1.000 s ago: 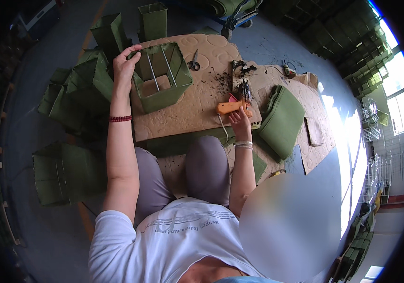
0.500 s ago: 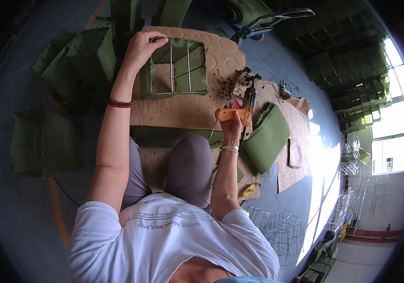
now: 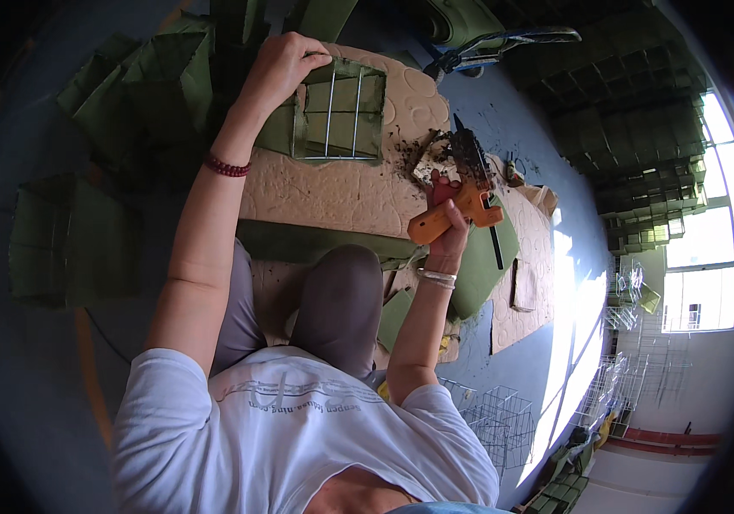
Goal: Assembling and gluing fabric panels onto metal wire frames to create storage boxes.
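A green fabric box with a wire frame [image 3: 341, 116] sits tilted on the cardboard-covered work surface, two thin metal bars crossing its opening. At its far left corner, my left hand [image 3: 286, 68] pinches the green fabric edge between thumb and fingers. My right hand [image 3: 448, 227] is wrapped round the handle of an orange glue gun [image 3: 474, 206]. The gun's front end is dark and crusted, its nozzle points away from me, and a black stick juts from its back. It is held to the right of the box, apart from it.
A pale block with dark residue [image 3: 435, 158] lies beyond the gun. Folded green fabric [image 3: 487, 265] rests beneath my right hand. Several green boxes [image 3: 170, 77] stand at left, and wire frames [image 3: 504, 420] lie on the floor at right. A blue-framed cart [image 3: 504, 38] is at the back.
The glue gun in my right hand has moved right and turned. My left hand has shifted slightly right and away from me, still on the box's edge, and the box has tilted.
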